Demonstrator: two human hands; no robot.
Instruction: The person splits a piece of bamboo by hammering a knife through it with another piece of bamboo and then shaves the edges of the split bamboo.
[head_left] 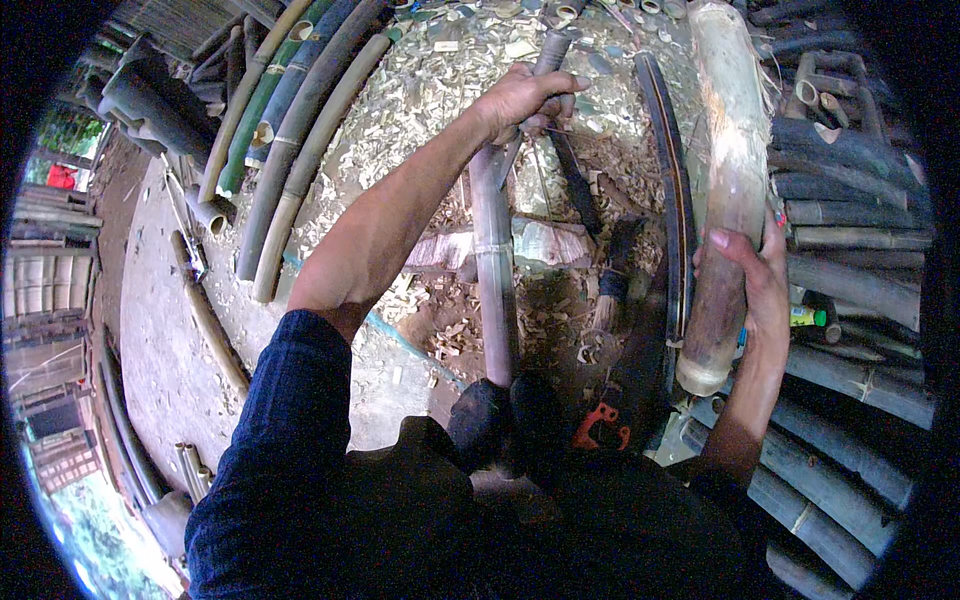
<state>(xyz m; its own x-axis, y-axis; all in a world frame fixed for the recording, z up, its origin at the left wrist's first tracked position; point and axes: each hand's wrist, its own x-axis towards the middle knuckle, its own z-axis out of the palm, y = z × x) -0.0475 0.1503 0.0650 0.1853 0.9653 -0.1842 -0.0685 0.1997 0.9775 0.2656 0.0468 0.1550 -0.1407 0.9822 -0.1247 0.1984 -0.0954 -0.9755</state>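
Note:
My left hand (528, 100) is closed round a grey cylindrical shaft (552, 52), with a thin flat part below the fist like a blade. Just under that hand stretches a bamboo pole (495, 290), its near end between my dark-clad knees. The pole crosses a pale, rough wooden block (550, 243) on the ground. At the right, my right hand (762, 262) grips a thick wooden log (722, 230), thumb on top and fingers mostly hidden behind it. The log's far half is frayed and pale, its near end darker and rounded.
Bamboo poles (320, 150) lie at the far left, and a dark split length (672, 200) runs beside the log. Many dark culms (850, 400) are stacked on the right. Wood chips (440, 100) litter the floor. An orange saw handle (603, 428) lies near my right knee.

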